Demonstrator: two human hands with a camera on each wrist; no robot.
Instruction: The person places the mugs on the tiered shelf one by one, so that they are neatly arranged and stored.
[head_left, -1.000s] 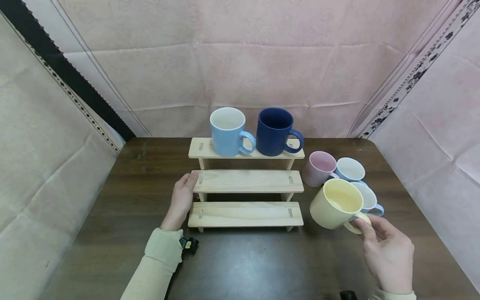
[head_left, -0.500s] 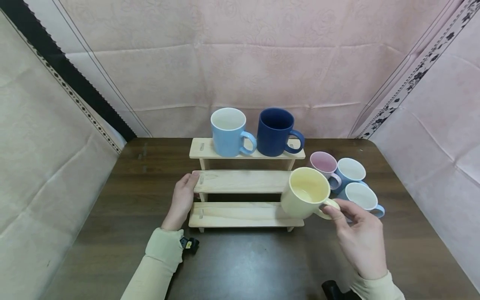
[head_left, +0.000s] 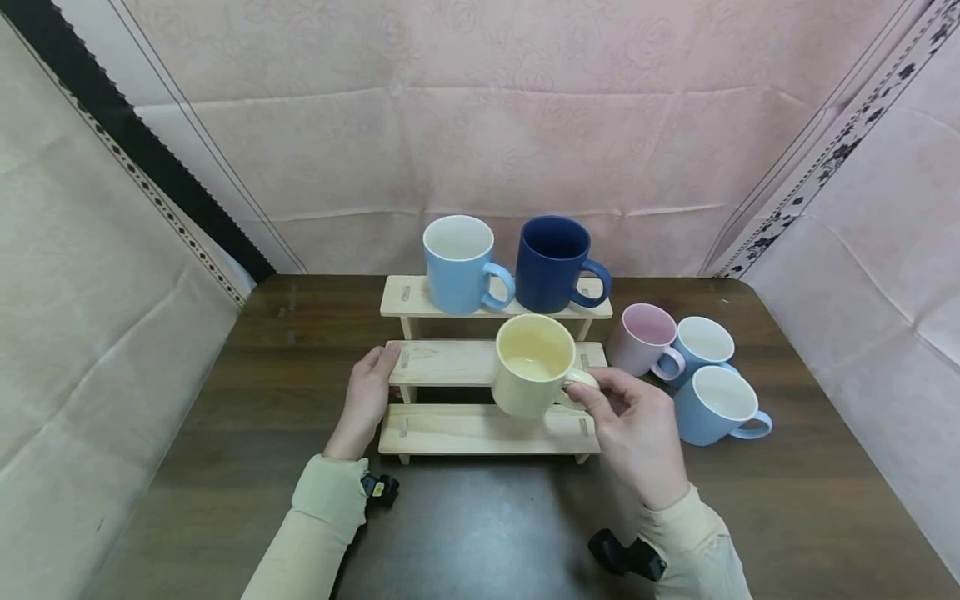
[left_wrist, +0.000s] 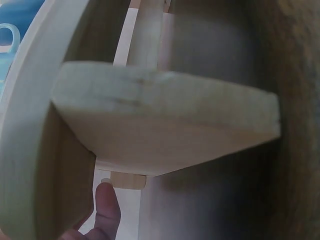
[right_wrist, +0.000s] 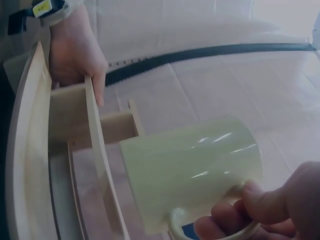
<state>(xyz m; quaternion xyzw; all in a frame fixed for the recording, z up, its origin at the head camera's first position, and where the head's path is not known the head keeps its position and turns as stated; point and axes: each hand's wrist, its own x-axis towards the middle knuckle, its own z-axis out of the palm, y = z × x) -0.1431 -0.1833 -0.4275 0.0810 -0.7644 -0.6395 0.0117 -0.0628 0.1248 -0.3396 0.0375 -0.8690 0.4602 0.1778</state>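
My right hand (head_left: 637, 433) pinches the handle of a pale yellow mug (head_left: 531, 367), which is upright in front of the middle board of a three-tier wooden shelf (head_left: 442, 429). In the right wrist view the mug (right_wrist: 195, 170) looks apart from the boards, and fingers (right_wrist: 270, 205) curl at its handle. At the shelf's left side, my left hand (head_left: 363, 400) grips the end of the middle board. The left wrist view shows one finger (left_wrist: 106, 207) beside the wood; the rest of that hand is mostly hidden there.
A light blue mug (head_left: 456, 279) and a navy mug (head_left: 551, 271) stand on the top board. Right of the shelf, a pink mug (head_left: 633, 350) and two light blue mugs, one nearer (head_left: 701, 417), stand on the dark table (head_left: 480, 533). Pale cloth (head_left: 525, 142) hangs behind.
My right hand has carried the yellow mug leftward from beside the other mugs to in front of the shelf. The left hand stays at the shelf.
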